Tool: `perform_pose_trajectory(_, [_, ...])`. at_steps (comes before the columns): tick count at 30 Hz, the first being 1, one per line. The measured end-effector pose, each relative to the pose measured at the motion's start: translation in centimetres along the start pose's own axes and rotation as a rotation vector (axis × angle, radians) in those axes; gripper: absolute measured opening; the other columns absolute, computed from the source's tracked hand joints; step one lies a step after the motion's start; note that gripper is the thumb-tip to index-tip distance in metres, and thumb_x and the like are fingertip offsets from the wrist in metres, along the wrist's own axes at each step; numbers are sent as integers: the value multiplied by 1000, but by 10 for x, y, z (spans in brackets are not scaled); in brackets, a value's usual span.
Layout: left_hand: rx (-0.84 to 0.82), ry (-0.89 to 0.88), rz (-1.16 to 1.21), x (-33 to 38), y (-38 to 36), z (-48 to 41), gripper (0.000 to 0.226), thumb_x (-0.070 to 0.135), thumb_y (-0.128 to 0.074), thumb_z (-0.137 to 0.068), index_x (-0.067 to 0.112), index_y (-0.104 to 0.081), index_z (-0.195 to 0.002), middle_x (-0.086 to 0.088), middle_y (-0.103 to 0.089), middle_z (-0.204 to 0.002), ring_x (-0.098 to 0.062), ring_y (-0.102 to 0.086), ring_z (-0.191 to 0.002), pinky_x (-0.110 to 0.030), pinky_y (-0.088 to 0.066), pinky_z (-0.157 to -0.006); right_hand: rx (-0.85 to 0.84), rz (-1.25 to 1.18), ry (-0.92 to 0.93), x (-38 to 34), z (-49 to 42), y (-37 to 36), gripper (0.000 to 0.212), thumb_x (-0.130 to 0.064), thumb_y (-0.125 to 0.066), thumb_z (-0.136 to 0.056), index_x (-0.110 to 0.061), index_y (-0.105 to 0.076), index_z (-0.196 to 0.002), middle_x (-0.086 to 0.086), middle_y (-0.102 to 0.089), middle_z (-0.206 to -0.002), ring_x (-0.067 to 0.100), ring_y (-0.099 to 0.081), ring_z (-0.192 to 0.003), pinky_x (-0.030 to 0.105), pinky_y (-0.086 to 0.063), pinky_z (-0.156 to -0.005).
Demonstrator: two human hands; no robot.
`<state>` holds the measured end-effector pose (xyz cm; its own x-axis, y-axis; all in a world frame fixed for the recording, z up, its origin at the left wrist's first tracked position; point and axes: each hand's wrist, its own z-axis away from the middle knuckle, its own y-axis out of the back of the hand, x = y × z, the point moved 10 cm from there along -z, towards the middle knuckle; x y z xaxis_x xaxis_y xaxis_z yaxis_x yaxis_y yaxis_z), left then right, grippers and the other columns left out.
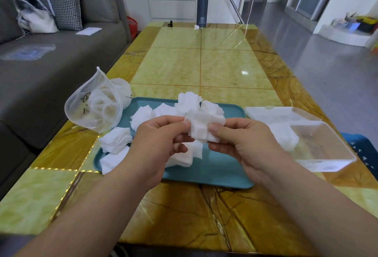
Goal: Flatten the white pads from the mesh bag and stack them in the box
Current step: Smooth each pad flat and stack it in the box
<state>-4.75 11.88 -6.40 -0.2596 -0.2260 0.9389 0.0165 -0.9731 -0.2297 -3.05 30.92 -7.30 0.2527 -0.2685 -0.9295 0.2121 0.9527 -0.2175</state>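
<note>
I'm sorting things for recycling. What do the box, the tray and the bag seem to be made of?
Box: clear hard plastic, glossy; the table shows through its walls. Tray: likely plastic, teal, smooth with a dull sheen and a moulded rounded rim. Bag: fine white mesh, probably synthetic; half see-through and limp.

Soft, even daylight fills the room, brightest at right, where the floor [306, 52] shines. The glossy tabletop [173, 66] carries a small white glare patch right of centre and pale streaks toward its far right corner. The pads [204, 127] are nearly blown out, folds hard to read. Faint shadow lies on the tray [221, 166] beneath the left hand [161, 140] and right hand [245, 142]. Wide-angle bending bows the tabletop's edges and stretches the forearms [92, 215]; the far flask [202, 7] looks slightly soft
</note>
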Motion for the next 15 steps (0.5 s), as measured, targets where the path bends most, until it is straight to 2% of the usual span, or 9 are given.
perform_pose_trajectory(2, [46, -1, 0, 0, 7, -2, 8, 5, -72, -93, 1, -72, -100, -15, -74, -80, -21, -71, -71, -25, -56, -56, 38, 23, 13, 0, -2, 4, 15, 0, -82, -83, 3, -74, -95, 12, -77, -84, 21, -76, -73, 32, -65, -67])
perform_pose_trajectory(5, [107, -20, 26, 3, 17, -4, 3, 7, -70, -95, 6, -71, -98, -13, -74, -81, -22, -73, -74, -27, -59, -62, 71, 36, 20, -1, -4, 10, 12, -3, -81, -86, -1, -72, -94, 12, -78, -85, 22, -75, -72, 32, -65, -65])
perform_pose_trajectory(8, [119, -56, 69, 9, 20, -4, 3, 8, -68, -98, 6, -70, -96, -12, -72, -83, -22, -71, -75, -28, -61, -67, 106, 27, 28, -2, -6, 17, 10, -7, -76, -91, -4, -69, -97, 15, -78, -97, 25, -79, -82, 37, -66, -75])
perform_pose_trajectory(12, [-138, -24, 231, 11, -11, 2, 6, 10, -70, -93, 7, -68, -98, -9, -70, -83, -19, -69, -74, -26, -61, -68, 67, 4, -4, 4, -6, 12, 14, -7, -71, -96, -4, -65, -109, 19, -78, -107, 29, -79, -94, 42, -65, -86])
perform_pose_trajectory(15, [-232, -14, 117, 4, -25, 8, 10, 13, -72, -89, 9, -72, -98, -8, -73, -87, -16, -68, -72, -24, -55, -60, -83, -49, -29, 6, -2, -9, 20, -3, -66, -99, -5, -68, -119, 18, -78, -111, 29, -78, -100, 40, -64, -89])
